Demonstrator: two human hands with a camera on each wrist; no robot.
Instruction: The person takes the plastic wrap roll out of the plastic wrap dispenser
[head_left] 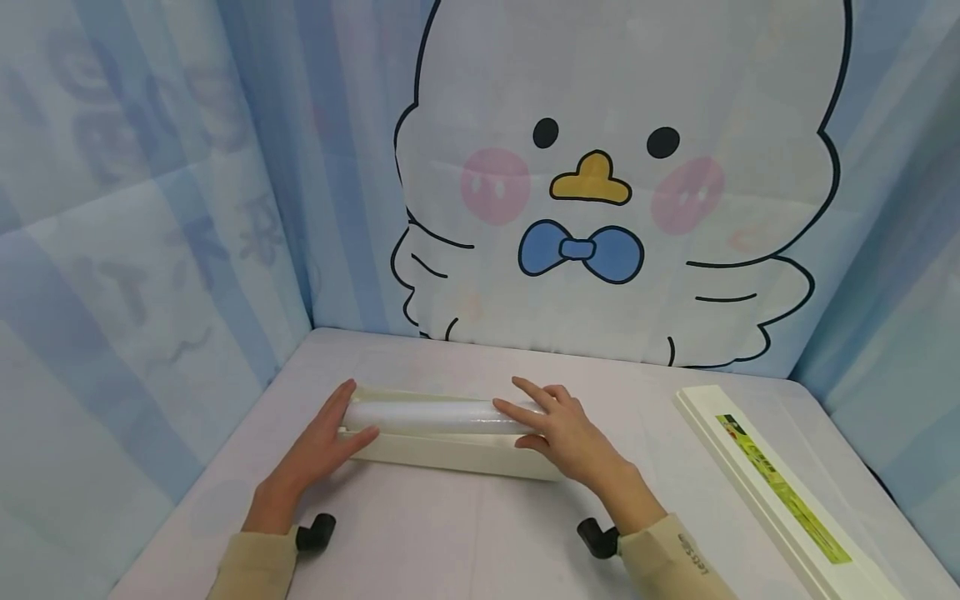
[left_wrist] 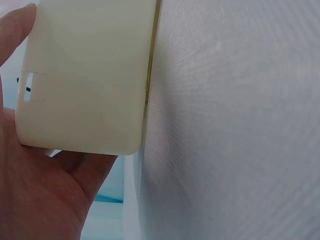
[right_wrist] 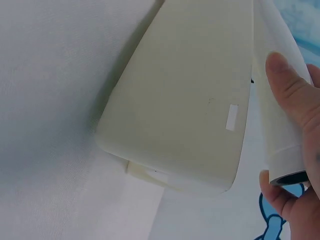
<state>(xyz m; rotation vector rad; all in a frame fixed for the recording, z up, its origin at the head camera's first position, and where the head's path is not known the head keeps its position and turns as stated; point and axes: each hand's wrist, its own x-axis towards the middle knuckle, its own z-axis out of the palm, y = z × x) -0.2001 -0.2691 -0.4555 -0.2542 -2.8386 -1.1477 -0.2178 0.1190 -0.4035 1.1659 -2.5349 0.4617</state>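
A roll of clear cling film (head_left: 442, 417) lies lengthwise over the long cream plastic dispenser box (head_left: 457, 453). My right hand (head_left: 558, 429) grips the roll's right end, thumb on the near side and fingers over the top. In the right wrist view that end of the roll (right_wrist: 285, 135) is raised above the box rim (right_wrist: 200, 100), its dark hollow core showing. My left hand (head_left: 322, 442) holds the left end of the box, with its thumb at the upper edge and its fingers round the end wall (left_wrist: 85, 100). The roll's left end is partly hidden by that hand.
A long cream lid (head_left: 780, 492) with a green and yellow label lies slanted on the white tabletop (head_left: 450, 533) at the right. Behind the table hangs a curtain (head_left: 592, 308) with a cartoon bird, and blue striped curtains (head_left: 135, 292) enclose the sides.
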